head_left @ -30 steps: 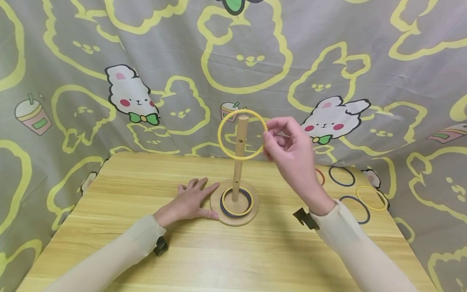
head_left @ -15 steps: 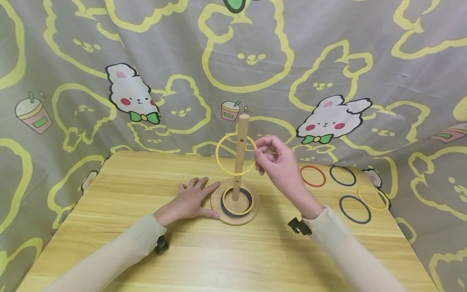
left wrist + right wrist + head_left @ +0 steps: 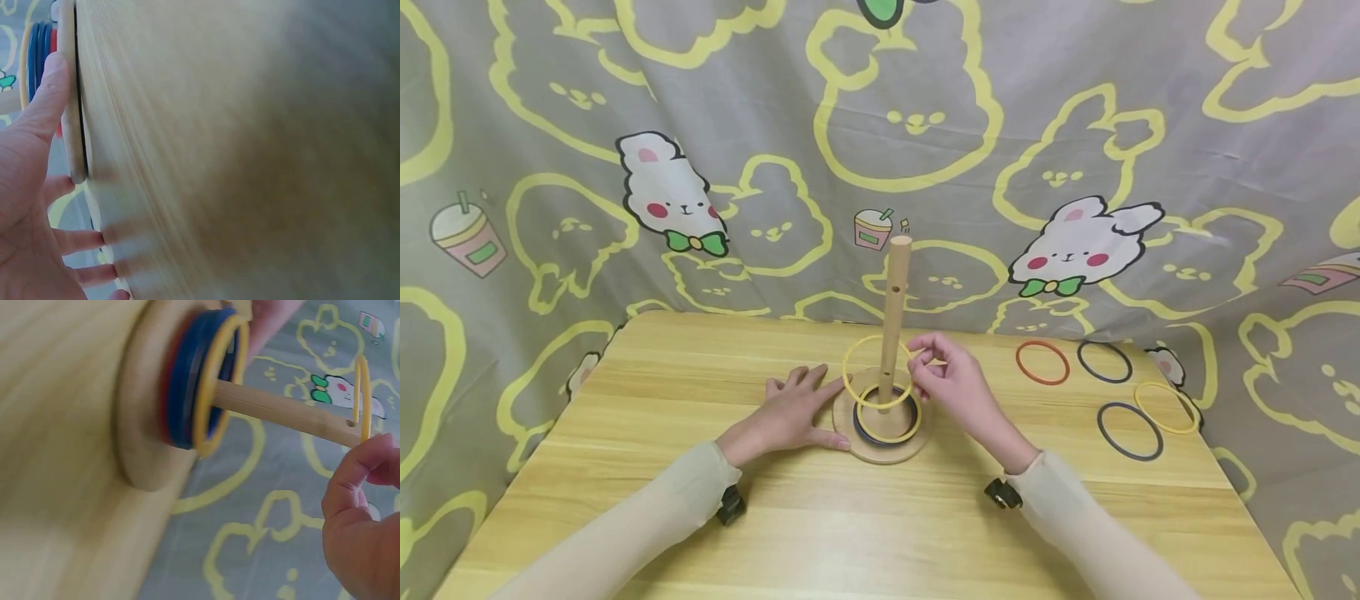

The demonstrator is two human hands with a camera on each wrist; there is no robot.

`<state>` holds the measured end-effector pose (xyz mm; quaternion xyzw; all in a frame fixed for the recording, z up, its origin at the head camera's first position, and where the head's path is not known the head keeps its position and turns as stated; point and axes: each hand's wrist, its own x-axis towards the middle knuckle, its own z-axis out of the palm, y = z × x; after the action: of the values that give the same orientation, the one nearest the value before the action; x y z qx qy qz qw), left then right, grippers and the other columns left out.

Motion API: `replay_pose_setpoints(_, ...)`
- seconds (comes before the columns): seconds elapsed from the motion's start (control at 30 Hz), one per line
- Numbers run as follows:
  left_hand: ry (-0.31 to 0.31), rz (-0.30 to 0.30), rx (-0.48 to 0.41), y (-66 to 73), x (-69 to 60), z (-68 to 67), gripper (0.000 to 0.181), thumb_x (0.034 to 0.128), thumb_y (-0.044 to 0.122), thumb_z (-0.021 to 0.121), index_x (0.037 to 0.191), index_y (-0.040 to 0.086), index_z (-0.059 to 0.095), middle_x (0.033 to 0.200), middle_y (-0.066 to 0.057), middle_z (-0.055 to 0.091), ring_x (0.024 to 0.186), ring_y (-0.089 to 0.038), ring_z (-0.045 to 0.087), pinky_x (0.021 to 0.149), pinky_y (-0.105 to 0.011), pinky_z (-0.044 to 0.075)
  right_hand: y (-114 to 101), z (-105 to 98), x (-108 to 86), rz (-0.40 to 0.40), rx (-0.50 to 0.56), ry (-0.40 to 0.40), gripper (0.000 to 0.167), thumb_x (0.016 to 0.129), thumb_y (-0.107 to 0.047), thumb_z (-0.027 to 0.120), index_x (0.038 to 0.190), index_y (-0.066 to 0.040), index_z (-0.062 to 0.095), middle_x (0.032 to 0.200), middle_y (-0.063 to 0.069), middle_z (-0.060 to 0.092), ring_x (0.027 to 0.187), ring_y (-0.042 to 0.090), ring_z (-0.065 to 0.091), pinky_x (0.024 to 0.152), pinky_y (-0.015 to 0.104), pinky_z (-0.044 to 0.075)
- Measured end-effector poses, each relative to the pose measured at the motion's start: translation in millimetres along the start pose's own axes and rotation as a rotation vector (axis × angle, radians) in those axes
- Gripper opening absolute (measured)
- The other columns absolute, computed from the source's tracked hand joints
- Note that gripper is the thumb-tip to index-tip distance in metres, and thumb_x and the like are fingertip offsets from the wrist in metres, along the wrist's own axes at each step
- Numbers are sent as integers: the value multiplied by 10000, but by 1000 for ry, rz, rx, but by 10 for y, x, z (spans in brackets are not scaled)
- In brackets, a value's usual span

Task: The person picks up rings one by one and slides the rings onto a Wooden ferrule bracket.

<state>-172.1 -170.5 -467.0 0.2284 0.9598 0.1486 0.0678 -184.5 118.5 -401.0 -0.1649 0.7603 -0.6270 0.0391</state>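
A wooden peg [image 3: 895, 292] stands upright on a round wooden base [image 3: 883, 456] on the table. My right hand [image 3: 951, 379] pinches a yellow ring [image 3: 844, 367] by its right edge; the ring encircles the peg, tilted, above the stack in the head view. Low on the peg lie another yellow ring [image 3: 212, 381], several blue rings [image 3: 184, 394] and a red ring [image 3: 167, 400]. My left hand [image 3: 786, 421] rests with spread fingers against the base's left rim. In the left wrist view the thumb of that hand [image 3: 25, 181] lies along the base edge.
To the right on the table [image 3: 880, 533] lie a red ring [image 3: 1047, 383], a blue ring [image 3: 1112, 381], a yellow ring [image 3: 1180, 432] and another blue ring [image 3: 1099, 421]; those last two overlap. A patterned curtain [image 3: 760, 92] hangs behind the table.
My right hand has come down and slightly left, bringing the yellow ring from the peg's top to near its foot. The left hand has stayed at the base.
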Motion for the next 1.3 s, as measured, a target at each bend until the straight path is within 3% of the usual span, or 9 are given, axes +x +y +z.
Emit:
replay_pose_setpoints(0.13,0,10,1,-5,8,9,1100,854,753,795,1701,158,420,1694,-305,332,1492,-591,333,991,-749,336,145,-13,-32,52,-37,1,264,1003,56,645,1266,86,644,937,144,654,672,243,660,598,289,566)
replay_pose_setpoints(0.37,13,16,-10,-5,-9,3,1095,852,736,813,1706,179,415,1681,-311,347,1484,-593,342,974,-737,336,360,-7,-83,104,-90,-52,246,1012,63,644,1258,60,662,888,120,651,663,196,649,604,303,579)
replay_pose_setpoints(0.63,12,18,-5,7,-26,-1,1091,856,724,818,1706,171,414,1678,-312,351,1481,-587,349,961,-721,340,460,21,-91,176,-180,-112,194,1037,46,645,1227,49,683,827,99,655,664,180,657,637,372,604)
replay_pose_setpoints(0.9,17,22,-5,2,-20,-4,1095,853,731,815,1706,174,414,1679,-310,351,1481,-588,348,956,-709,339,481,28,-68,167,-254,-111,192,996,47,654,1182,37,700,814,68,654,643,173,651,596,281,545)
replay_pose_setpoints(1.3,19,23,-1,3,-18,-3,1103,847,742,811,1706,176,414,1678,-308,354,1478,-582,353,958,-709,341,476,43,-61,108,-398,-58,149,968,15,709,1107,-35,729,855,21,636,672,147,618,595,283,536)
